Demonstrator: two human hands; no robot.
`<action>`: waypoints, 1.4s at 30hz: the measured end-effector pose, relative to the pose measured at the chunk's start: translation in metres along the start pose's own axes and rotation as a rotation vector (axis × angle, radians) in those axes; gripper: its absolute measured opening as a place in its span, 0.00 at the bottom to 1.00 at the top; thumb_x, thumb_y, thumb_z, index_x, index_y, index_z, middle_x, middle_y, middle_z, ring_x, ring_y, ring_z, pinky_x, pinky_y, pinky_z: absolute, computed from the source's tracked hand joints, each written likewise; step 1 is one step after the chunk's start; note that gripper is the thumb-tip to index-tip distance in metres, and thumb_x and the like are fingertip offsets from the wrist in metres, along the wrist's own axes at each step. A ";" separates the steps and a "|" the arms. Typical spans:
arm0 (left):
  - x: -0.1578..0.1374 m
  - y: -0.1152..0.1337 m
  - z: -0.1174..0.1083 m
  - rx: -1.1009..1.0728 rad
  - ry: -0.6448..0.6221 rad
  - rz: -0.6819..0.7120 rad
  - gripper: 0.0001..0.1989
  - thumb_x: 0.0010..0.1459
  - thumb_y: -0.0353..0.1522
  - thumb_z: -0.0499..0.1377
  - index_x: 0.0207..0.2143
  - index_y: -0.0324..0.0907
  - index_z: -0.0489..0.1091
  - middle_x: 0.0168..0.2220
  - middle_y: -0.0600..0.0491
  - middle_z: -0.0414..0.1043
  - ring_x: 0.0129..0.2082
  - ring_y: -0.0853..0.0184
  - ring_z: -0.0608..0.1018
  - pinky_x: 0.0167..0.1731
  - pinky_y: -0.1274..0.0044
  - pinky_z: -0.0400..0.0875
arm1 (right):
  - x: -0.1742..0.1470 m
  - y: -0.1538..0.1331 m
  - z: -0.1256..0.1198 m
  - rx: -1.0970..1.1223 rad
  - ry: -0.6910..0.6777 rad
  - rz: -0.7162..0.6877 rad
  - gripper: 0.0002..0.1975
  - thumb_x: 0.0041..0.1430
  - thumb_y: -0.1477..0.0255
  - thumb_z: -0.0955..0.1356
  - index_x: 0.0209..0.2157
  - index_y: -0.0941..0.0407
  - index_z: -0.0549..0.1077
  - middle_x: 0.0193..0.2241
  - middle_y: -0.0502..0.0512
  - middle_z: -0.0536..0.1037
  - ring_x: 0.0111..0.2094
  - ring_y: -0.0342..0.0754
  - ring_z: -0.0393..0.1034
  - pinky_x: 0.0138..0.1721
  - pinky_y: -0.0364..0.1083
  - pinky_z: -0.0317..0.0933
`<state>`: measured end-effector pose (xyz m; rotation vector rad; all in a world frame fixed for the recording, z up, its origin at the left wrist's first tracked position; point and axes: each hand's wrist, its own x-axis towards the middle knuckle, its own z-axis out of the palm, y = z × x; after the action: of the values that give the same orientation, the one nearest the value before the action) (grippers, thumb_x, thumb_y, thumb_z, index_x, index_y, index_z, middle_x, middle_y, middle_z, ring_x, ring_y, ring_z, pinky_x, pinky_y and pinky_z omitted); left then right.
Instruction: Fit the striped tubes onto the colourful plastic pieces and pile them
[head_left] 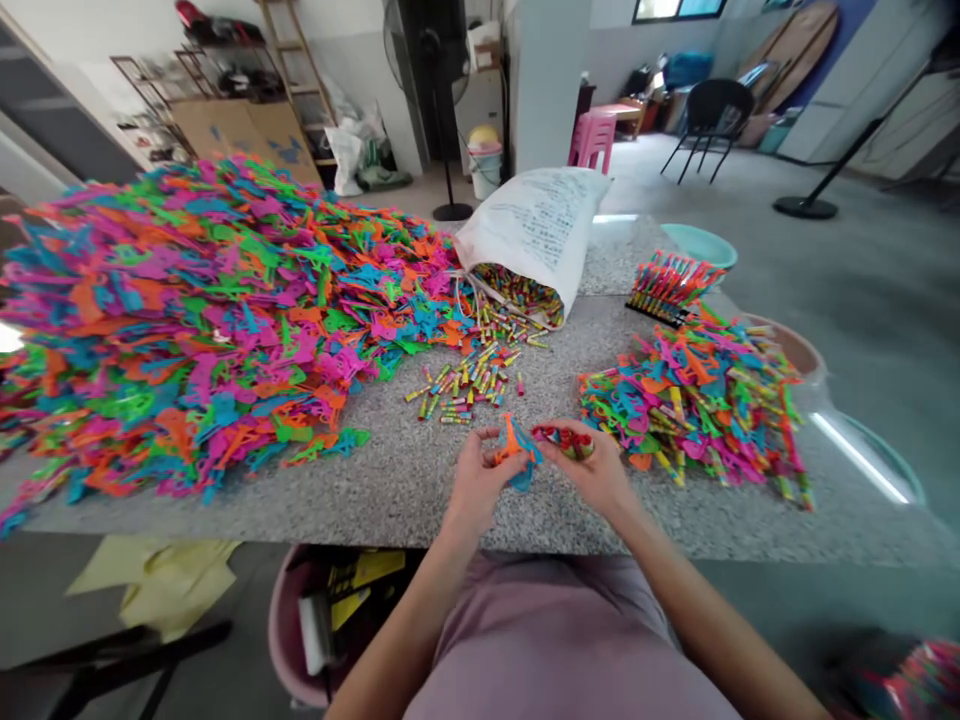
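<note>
Closed around a few orange and blue plastic pieces (517, 450) is my left hand (480, 475), over the front of the speckled stone table (405, 500). My right hand (592, 465) grips a small bundle of printed tubes (571, 442) with red ends, close beside those pieces. Whether a tube touches a plastic piece I cannot make out. Just beyond my hands lie loose yellow, red and green tubes (480, 380). They spill from the mouth of a white woven sack (536, 225) lying on its side.
A large heap of bright plastic pieces (225, 320) covers the table's left. To the right lies a pile of plastic pieces joined to tubes (697, 400), with a rack of upright red-tipped ones (667, 285) behind. Below the front edge stands a pink tub (285, 640).
</note>
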<state>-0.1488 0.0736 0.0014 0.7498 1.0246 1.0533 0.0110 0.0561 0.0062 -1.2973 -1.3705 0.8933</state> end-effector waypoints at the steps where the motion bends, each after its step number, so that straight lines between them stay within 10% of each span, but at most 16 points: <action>1: -0.001 0.001 0.003 -0.014 -0.011 -0.008 0.29 0.40 0.35 0.71 0.44 0.42 0.66 0.28 0.57 0.74 0.25 0.72 0.75 0.26 0.81 0.69 | -0.005 0.000 -0.005 -0.004 0.034 0.022 0.11 0.56 0.64 0.70 0.39 0.55 0.76 0.33 0.54 0.79 0.32 0.48 0.73 0.35 0.46 0.65; 8: -0.008 -0.008 0.021 0.014 -0.098 0.085 0.13 0.46 0.35 0.68 0.31 0.38 0.72 0.28 0.56 0.72 0.27 0.74 0.72 0.29 0.82 0.68 | -0.029 -0.004 -0.016 -0.122 0.130 -0.106 0.06 0.59 0.69 0.67 0.37 0.54 0.76 0.35 0.55 0.77 0.38 0.49 0.72 0.41 0.48 0.65; 42: -0.008 -0.023 0.010 0.039 -0.193 0.190 0.10 0.50 0.35 0.66 0.34 0.41 0.73 0.31 0.54 0.74 0.31 0.71 0.73 0.35 0.80 0.66 | -0.044 -0.017 -0.032 -0.208 -0.026 -0.134 0.07 0.60 0.71 0.65 0.37 0.54 0.75 0.34 0.55 0.77 0.35 0.48 0.71 0.36 0.46 0.65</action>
<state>-0.1327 0.0581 -0.0126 0.9753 0.8223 1.1021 0.0346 0.0064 0.0220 -1.3345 -1.5837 0.6928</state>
